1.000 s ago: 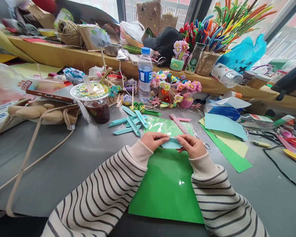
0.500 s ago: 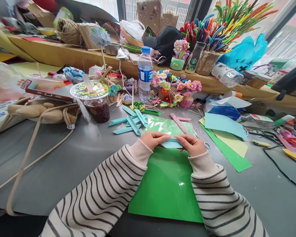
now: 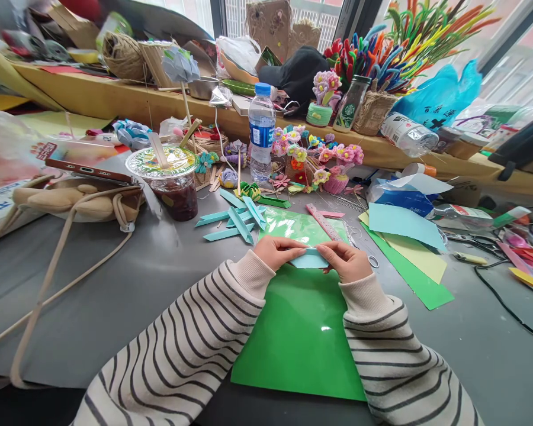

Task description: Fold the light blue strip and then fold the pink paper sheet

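Note:
Between my two hands is a small folded piece of light blue paper [image 3: 310, 260], held just above a green sheet [image 3: 299, 331]. My left hand [image 3: 278, 251] pinches its left end, thumb toward me. At the other end, my right hand [image 3: 347, 260] grips the paper with thumb and fingers. The fingertips behind the paper are partly hidden. Beyond my left hand lie several folded light blue paper strips [image 3: 236, 220], crossing one another. A pink patterned ruler [image 3: 323, 222] rests past my right hand.
A lidded cup of dark drink [image 3: 175, 192] stands at left beside a beige bag [image 3: 75, 204]. Behind the strips is a water bottle [image 3: 262, 139]. Coloured paper sheets [image 3: 406, 228] and scissors [image 3: 479, 242] lie at right. Craft flowers [image 3: 315, 151] line the back.
The folded blue paper has tilted slightly between my fingers, so more of its front flap shows. Both hands stay in nearly the same place.

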`<action>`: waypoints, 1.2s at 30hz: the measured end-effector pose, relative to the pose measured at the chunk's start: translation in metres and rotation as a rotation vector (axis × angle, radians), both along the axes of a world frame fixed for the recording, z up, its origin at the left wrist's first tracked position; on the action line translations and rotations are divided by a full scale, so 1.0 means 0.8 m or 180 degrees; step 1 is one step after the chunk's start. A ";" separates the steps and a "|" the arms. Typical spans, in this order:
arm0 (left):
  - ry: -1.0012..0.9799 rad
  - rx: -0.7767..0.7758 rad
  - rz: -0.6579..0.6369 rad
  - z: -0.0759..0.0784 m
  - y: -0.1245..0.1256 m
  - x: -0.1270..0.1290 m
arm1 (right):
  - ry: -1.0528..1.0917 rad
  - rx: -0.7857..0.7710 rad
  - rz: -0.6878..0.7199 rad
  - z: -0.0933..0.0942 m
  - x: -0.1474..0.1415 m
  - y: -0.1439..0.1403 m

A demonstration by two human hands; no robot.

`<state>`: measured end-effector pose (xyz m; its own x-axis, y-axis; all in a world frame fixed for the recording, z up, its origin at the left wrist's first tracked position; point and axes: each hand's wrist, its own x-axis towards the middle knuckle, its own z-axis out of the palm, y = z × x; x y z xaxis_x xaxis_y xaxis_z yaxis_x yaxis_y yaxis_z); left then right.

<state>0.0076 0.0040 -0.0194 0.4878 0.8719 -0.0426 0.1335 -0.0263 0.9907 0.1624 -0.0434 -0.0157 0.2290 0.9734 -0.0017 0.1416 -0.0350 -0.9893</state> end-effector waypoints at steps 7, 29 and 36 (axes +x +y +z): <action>0.0043 -0.0087 -0.0049 0.003 0.000 -0.001 | -0.0042 -0.0068 -0.0102 0.003 0.000 -0.001; -0.0444 -0.0310 0.0158 0.000 0.000 0.003 | -0.0255 0.0446 -0.0153 -0.005 0.000 -0.001; -0.0213 0.0355 0.0145 -0.004 0.001 0.002 | -0.0409 0.0662 -0.0041 -0.010 -0.005 -0.001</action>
